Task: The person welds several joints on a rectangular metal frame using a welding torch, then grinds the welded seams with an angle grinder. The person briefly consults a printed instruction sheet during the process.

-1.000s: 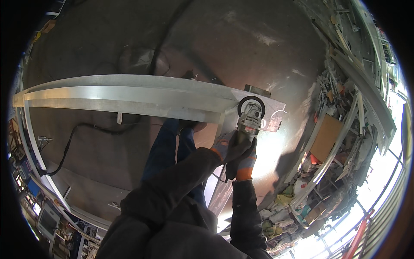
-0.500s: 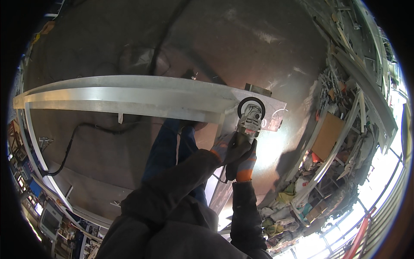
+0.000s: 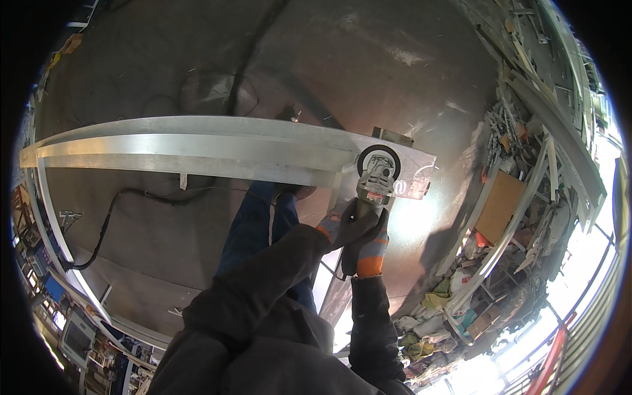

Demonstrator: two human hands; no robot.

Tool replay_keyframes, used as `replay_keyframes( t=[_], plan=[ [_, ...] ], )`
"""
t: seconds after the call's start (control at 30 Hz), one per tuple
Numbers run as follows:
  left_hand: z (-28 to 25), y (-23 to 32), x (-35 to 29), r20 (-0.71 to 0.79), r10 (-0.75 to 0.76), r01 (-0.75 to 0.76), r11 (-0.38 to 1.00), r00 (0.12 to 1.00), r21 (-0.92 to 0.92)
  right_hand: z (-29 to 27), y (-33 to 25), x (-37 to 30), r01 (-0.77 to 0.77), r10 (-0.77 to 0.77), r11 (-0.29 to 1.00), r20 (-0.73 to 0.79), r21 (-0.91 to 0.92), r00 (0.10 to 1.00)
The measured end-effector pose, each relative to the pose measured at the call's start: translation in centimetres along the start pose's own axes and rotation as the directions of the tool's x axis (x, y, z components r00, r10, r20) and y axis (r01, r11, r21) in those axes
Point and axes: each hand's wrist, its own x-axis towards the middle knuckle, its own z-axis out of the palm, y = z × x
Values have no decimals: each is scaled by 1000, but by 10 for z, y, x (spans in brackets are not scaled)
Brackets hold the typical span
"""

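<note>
An angle grinder [image 3: 375,176] with a round dark disc rests against the right end of a long shiny metal beam [image 3: 197,148]. Both my gloved hands grip the grinder's body just below the disc. My left hand [image 3: 342,227] wraps the body from the left in a dark glove with an orange cuff. My right hand [image 3: 370,247] holds the rear of the tool from below, also gloved with an orange cuff. The beam runs from the far left to a flat plate end [image 3: 415,174] beside the disc.
A black power cable [image 3: 112,217] trails over the concrete floor at the left. My blue-trousered legs [image 3: 253,220] stand under the beam. Piles of metal scrap, racks and a brown board [image 3: 500,204] crowd the right side. A thin metal frame [image 3: 49,217] curves along the left.
The grinder and both hands have stayed almost where they were; the disc has shifted only slightly along the beam's end.
</note>
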Motion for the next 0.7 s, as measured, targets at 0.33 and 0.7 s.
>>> replay_keyframes(
  t=[0.33, 0.7],
  plan=[
    [-16, -23, 6, 194, 8, 57, 943, 981, -328, -4, -29, -8, -113, 113, 994, -4, 12, 994],
    [-17, -8, 3, 665, -132, 441, -652, 735, -617, -2, -34, -13, -188, 188, 982, 4, -29, 982]
  ],
)
